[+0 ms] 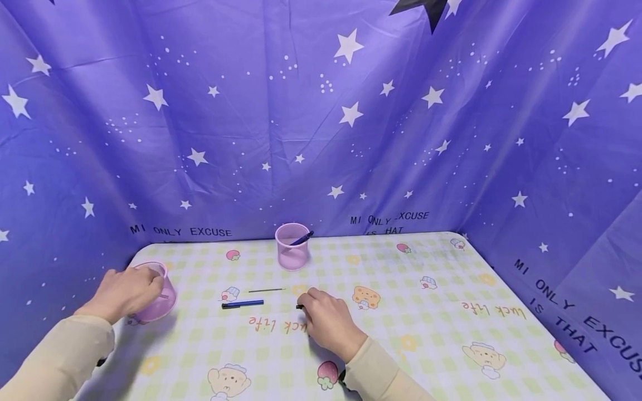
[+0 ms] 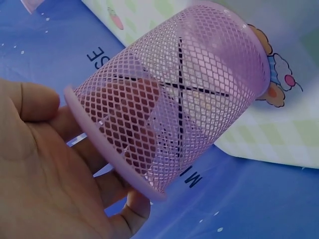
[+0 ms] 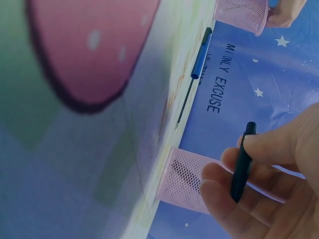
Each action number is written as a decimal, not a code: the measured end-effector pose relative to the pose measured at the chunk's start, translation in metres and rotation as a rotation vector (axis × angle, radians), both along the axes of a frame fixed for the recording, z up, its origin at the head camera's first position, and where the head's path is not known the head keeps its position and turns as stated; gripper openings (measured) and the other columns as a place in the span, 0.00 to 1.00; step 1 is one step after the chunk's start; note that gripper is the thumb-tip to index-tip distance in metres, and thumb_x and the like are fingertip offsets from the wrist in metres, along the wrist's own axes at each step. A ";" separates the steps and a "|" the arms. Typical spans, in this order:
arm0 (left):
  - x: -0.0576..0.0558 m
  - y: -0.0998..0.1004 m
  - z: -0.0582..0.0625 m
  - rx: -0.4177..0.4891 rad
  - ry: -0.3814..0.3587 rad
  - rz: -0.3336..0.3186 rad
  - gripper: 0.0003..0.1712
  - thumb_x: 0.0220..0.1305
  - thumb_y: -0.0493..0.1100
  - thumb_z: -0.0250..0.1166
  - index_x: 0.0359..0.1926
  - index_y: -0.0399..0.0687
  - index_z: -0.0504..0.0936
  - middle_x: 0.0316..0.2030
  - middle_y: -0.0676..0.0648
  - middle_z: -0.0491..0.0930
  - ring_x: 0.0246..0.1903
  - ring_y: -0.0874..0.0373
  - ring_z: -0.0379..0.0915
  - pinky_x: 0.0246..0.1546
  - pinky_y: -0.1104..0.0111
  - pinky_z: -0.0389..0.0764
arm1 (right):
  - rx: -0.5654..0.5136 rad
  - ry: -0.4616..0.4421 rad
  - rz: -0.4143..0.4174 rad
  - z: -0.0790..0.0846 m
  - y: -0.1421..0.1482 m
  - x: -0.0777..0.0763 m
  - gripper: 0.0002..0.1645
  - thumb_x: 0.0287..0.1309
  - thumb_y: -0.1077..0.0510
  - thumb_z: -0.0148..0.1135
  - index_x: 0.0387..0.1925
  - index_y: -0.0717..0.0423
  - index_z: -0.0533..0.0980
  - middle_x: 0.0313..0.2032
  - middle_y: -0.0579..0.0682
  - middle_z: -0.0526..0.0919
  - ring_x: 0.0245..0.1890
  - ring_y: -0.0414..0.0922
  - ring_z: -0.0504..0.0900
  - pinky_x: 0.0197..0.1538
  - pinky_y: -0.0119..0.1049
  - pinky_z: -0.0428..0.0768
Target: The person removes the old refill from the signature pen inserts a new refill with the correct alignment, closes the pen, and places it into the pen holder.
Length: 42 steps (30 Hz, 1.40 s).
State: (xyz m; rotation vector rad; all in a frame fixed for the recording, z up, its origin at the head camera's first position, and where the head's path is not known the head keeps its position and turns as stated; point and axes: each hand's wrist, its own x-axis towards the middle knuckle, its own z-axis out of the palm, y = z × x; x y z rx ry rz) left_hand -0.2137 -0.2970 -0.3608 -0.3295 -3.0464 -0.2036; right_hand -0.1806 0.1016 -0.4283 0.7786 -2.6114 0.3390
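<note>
My left hand (image 1: 120,292) grips a pink mesh pen cup (image 2: 214,59) by its rim at the table's left side. Through the mesh show some of its fingers and a dark cross of thin lines. Between thumb and fingers, my right hand (image 1: 328,323) pinches the short black front section of a pen (image 3: 241,169), its threaded end pointing up in the right wrist view. To the left of that hand lie a blue pen barrel with a black end (image 1: 243,304) and, behind it, a thin pen refill (image 1: 267,290).
A second pink mesh cup (image 1: 293,259) stands at the back middle of the table, with a dark blue pen (image 1: 302,239) leaning in it. The checked tablecloth (image 1: 441,328) carries printed cartoons. Purple star curtains (image 1: 251,122) close off the back and sides.
</note>
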 end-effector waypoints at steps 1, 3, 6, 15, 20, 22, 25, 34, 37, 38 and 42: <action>0.000 0.000 -0.001 0.004 0.006 0.001 0.23 0.68 0.47 0.43 0.42 0.40 0.83 0.47 0.32 0.79 0.45 0.31 0.74 0.32 0.48 0.65 | 0.000 0.001 0.000 0.000 0.000 0.000 0.09 0.52 0.63 0.64 0.36 0.49 0.79 0.28 0.40 0.75 0.28 0.39 0.78 0.22 0.35 0.73; 0.000 0.000 -0.003 0.013 0.011 0.004 0.23 0.68 0.48 0.44 0.44 0.40 0.83 0.47 0.32 0.79 0.45 0.31 0.74 0.32 0.48 0.64 | -0.002 0.003 0.000 0.001 0.000 0.000 0.09 0.52 0.63 0.64 0.36 0.49 0.80 0.28 0.40 0.75 0.28 0.39 0.78 0.22 0.34 0.73; 0.000 0.002 -0.005 0.009 0.016 0.002 0.24 0.68 0.49 0.44 0.44 0.40 0.83 0.47 0.33 0.79 0.46 0.32 0.73 0.32 0.47 0.65 | -0.003 0.002 0.001 0.001 0.000 0.001 0.08 0.52 0.62 0.64 0.36 0.48 0.80 0.28 0.40 0.75 0.28 0.39 0.78 0.22 0.34 0.73; 0.000 0.003 -0.007 0.006 -0.007 0.016 0.29 0.70 0.55 0.42 0.41 0.42 0.85 0.45 0.35 0.81 0.47 0.30 0.72 0.35 0.43 0.65 | 0.006 -0.013 -0.003 0.001 -0.001 0.001 0.09 0.52 0.62 0.64 0.36 0.48 0.79 0.27 0.40 0.74 0.28 0.39 0.77 0.22 0.34 0.73; 0.001 0.004 -0.005 0.014 -0.005 0.031 0.28 0.70 0.56 0.42 0.36 0.44 0.84 0.43 0.34 0.81 0.46 0.29 0.72 0.35 0.41 0.66 | 0.002 -0.007 -0.002 0.001 -0.002 0.001 0.08 0.53 0.62 0.64 0.35 0.48 0.79 0.27 0.40 0.74 0.27 0.39 0.77 0.21 0.34 0.72; 0.001 0.004 -0.005 0.019 -0.006 0.039 0.28 0.71 0.56 0.42 0.33 0.45 0.84 0.42 0.34 0.81 0.45 0.29 0.73 0.36 0.41 0.66 | -0.001 -0.001 0.001 0.001 -0.002 0.001 0.08 0.53 0.62 0.64 0.35 0.48 0.79 0.27 0.40 0.74 0.27 0.39 0.78 0.21 0.34 0.72; 0.000 0.002 -0.004 0.019 -0.009 0.050 0.28 0.71 0.57 0.42 0.29 0.47 0.82 0.41 0.34 0.82 0.42 0.29 0.74 0.36 0.41 0.66 | -0.003 0.004 0.002 0.001 -0.001 0.001 0.07 0.53 0.62 0.64 0.35 0.48 0.79 0.27 0.40 0.74 0.27 0.39 0.77 0.21 0.34 0.72; 0.011 0.003 0.007 -0.009 0.016 0.045 0.24 0.64 0.60 0.54 0.15 0.55 0.71 0.15 0.54 0.70 0.22 0.53 0.68 0.31 0.49 0.65 | -0.001 0.003 -0.001 0.002 -0.001 0.001 0.08 0.53 0.62 0.64 0.35 0.48 0.79 0.27 0.40 0.74 0.27 0.40 0.78 0.21 0.34 0.72; 0.014 0.003 0.008 -0.017 0.056 0.031 0.20 0.61 0.55 0.57 0.15 0.56 0.69 0.14 0.55 0.66 0.20 0.56 0.64 0.28 0.53 0.62 | 0.000 0.001 -0.002 0.002 -0.001 0.002 0.08 0.53 0.62 0.64 0.35 0.48 0.79 0.28 0.41 0.75 0.27 0.40 0.78 0.21 0.34 0.72; 0.014 0.003 0.008 -0.022 0.076 0.025 0.19 0.59 0.52 0.57 0.14 0.56 0.67 0.13 0.55 0.65 0.20 0.56 0.62 0.27 0.54 0.61 | 0.001 0.000 -0.004 0.002 -0.001 0.002 0.08 0.53 0.62 0.64 0.35 0.48 0.79 0.28 0.41 0.75 0.27 0.40 0.78 0.21 0.34 0.72; 0.017 0.003 0.011 -0.027 0.145 0.001 0.14 0.49 0.39 0.57 0.13 0.56 0.62 0.13 0.55 0.58 0.18 0.57 0.56 0.26 0.59 0.56 | 0.001 -0.004 -0.007 0.002 -0.001 0.002 0.08 0.52 0.62 0.64 0.35 0.48 0.79 0.28 0.41 0.75 0.27 0.40 0.78 0.22 0.35 0.73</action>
